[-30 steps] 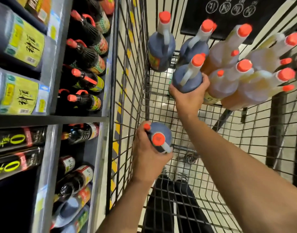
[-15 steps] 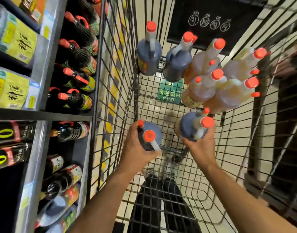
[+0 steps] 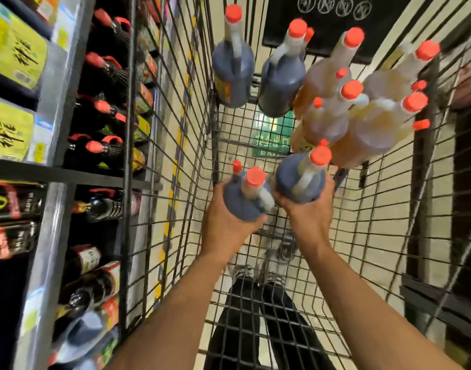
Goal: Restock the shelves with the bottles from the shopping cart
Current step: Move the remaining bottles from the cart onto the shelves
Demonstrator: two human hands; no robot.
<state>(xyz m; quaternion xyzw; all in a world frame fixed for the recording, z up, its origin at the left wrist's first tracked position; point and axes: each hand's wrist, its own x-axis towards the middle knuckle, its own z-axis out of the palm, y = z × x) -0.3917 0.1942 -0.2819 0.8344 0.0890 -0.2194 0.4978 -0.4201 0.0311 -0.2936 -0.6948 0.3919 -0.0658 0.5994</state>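
Orange-capped dark plastic bottles (image 3: pixel 245 198) (image 3: pixel 301 180) are riding in both clamped grips, left hand (image 3: pixel 226 225), right hand (image 3: pixel 309 217); advise clearing the wire cart (image 3: pixel 175 129) wall.

My left hand (image 3: pixel 226 228) grips a dark navy bottle (image 3: pixel 242 201) with an orange-red cap, my right hand (image 3: pixel 309 217) its twin (image 3: pixel 298 180). At one o'clock, amber bottles (image 3: pixel 373 134) wear matching caps. The cart (image 3: pixel 175 145) is black wire; at nine o'clock, shelf labels (image 3: pixel 10 134) are yellow.

Shelf bottles (image 3: pixel 103 108) at nine o'clock were motion-blurred, their labels unreadable; the sign (image 3: pixel 333 20) at twelve was cropped
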